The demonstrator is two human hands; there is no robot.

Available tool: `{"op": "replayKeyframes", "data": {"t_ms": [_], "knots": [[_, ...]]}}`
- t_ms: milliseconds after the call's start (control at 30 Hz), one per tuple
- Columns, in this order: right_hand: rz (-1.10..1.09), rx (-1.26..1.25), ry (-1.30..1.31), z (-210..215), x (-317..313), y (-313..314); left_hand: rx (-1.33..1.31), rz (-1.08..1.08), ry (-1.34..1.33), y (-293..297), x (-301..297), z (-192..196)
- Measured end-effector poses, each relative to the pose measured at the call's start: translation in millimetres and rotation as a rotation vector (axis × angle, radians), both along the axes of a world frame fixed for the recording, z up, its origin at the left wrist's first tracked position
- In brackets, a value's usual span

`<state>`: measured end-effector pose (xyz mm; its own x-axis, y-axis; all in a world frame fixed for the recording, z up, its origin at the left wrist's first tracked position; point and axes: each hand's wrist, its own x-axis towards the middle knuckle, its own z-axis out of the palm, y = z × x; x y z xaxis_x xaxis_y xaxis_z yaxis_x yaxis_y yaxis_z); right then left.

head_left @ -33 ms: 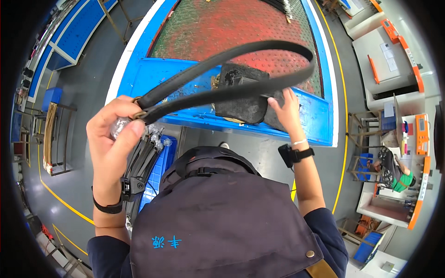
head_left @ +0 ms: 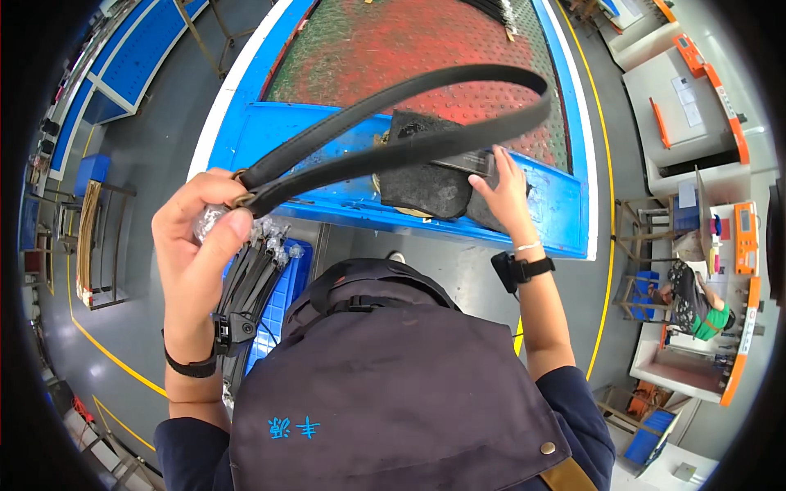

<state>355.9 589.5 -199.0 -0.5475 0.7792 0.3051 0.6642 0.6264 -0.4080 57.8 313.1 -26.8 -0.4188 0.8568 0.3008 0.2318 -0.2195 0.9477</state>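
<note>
A black strap (head_left: 360, 166), bent into a long loop, is held up over the bench. My left hand (head_left: 196, 237) pinches its two ends, which have brass-coloured rings, between thumb and fingers; crumpled clear plastic shows inside that hand. My right hand (head_left: 509, 192) is over the bench's near edge, thumb and fingers apart, open. Between thumb and fingertips is the right end of a dark, glossy-edged block (head_left: 471, 164); whether I touch it cannot be made out. Below lies a worn black pad (head_left: 422, 192), partly hidden by the strap.
The blue-framed bench (head_left: 327, 204) has a red and green studded top (head_left: 393, 57). More dark straps (head_left: 494, 10) lie at its far end. Left of my apron (head_left: 393, 385), wrapped straps (head_left: 250, 282) hang by a blue crate (head_left: 282, 299). A seated person (head_left: 696, 303) is at the far right.
The far part of the strap loop has risen slightly, uncovering more of the dark block. My right hand's fingertips have moved slightly left and away from me, nearer the block's end.
</note>
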Motion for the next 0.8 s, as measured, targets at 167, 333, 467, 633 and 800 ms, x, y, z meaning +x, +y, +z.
{"op": "replayKeyframes", "data": {"t_ms": [167, 333, 467, 633, 800], "knots": [[0.085, -0.225, 0.117, -4.2, 3.8, 12.2, -0.023, 0.068, 0.011, -6.9, -2.8, 4.0], [0.125, -0.488, 0.512, 14.5, 0.3, -14.0, -0.044, 0.147, 0.125, -9.9, -0.8, 4.7], [-0.064, -0.606, 0.979, 32.0, 17.2, -23.0, -0.015, 0.242, 0.338, -7.1, -1.3, 3.3], [0.334, -0.871, 1.523, 104.2, 40.8, -34.8, 0.010, 0.217, 0.546, -2.5, 5.4, 8.1], [0.230, -0.500, 1.255, 161.8, -6.4, -90.1, 0.037, 0.076, 0.700, 6.4, 26.3, 25.2]]}}
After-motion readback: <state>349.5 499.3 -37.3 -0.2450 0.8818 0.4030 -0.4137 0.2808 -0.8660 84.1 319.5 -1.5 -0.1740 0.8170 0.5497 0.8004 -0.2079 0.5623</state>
